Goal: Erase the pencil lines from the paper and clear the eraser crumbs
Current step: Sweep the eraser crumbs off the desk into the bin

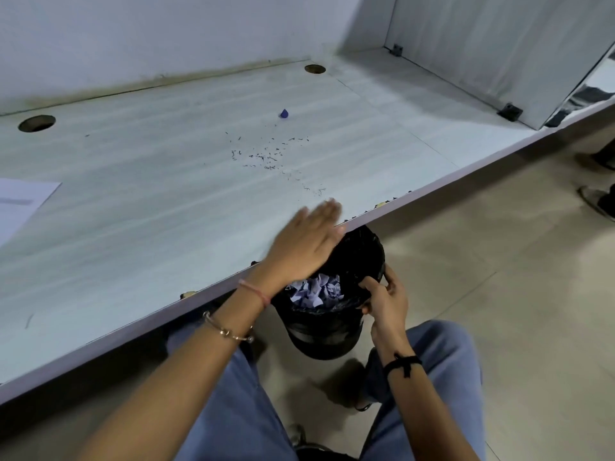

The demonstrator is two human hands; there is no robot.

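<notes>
Only one eraser (284, 113), one paper (20, 201), one bin (326, 331).

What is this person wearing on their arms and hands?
Both forearms are bare, with no sleeves in view. Near the left hand, the wrist carries a thin pink thread and a slim gold-toned bangle. By the right hand is a black knotted cord.

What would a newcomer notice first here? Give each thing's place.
The blurred, flat left hand is at the front edge of the desk, above a black bin that the right hand grips by its rim. Beyond, dark eraser crumbs lie scattered mid-desk, with a small blue eraser behind them.
</notes>
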